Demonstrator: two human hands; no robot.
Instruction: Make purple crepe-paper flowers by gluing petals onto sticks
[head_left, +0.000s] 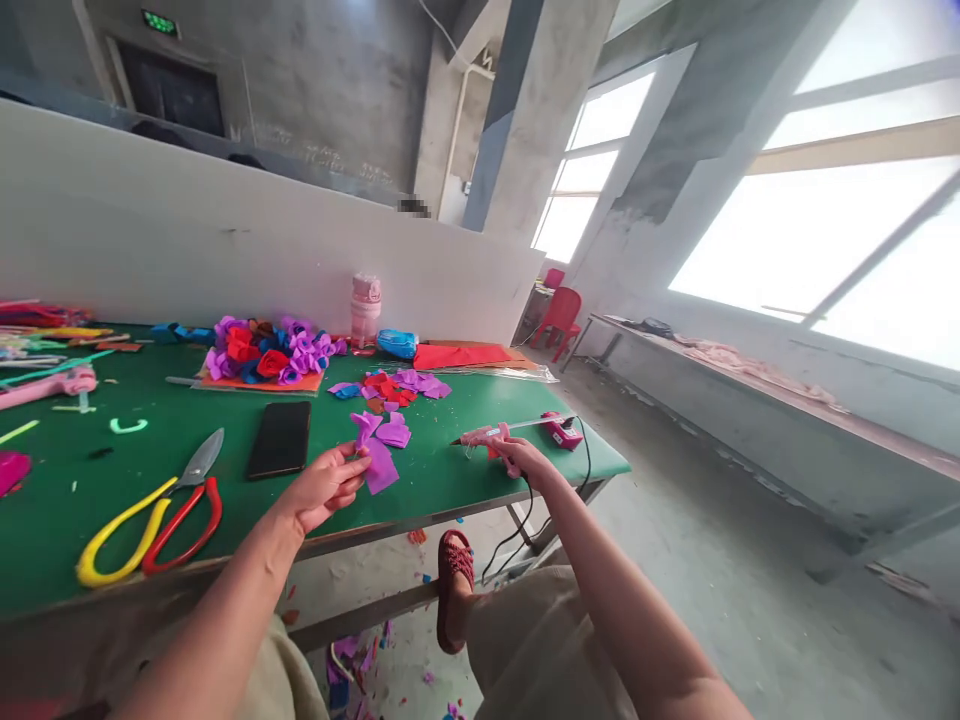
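Note:
My left hand (324, 487) pinches a purple paper piece (377, 458) just above the green table (67, 500) near its front edge. My right hand (525, 458) is wrapped round the handle of a pink glue gun (487, 436) that lies on the table, nozzle pointing left. More purple cutouts (394, 433) rest just behind the held piece. Red and purple scraps (390, 388) lie farther back.
A black phone (280, 438) and yellow-and-red scissors (154, 515) lie to the left. A heap of paper flowers (266, 352), a pink bottle (365, 310) and red sheets (459, 355) sit at the back by a white partition. A cord (525, 520) hangs off the table's right corner.

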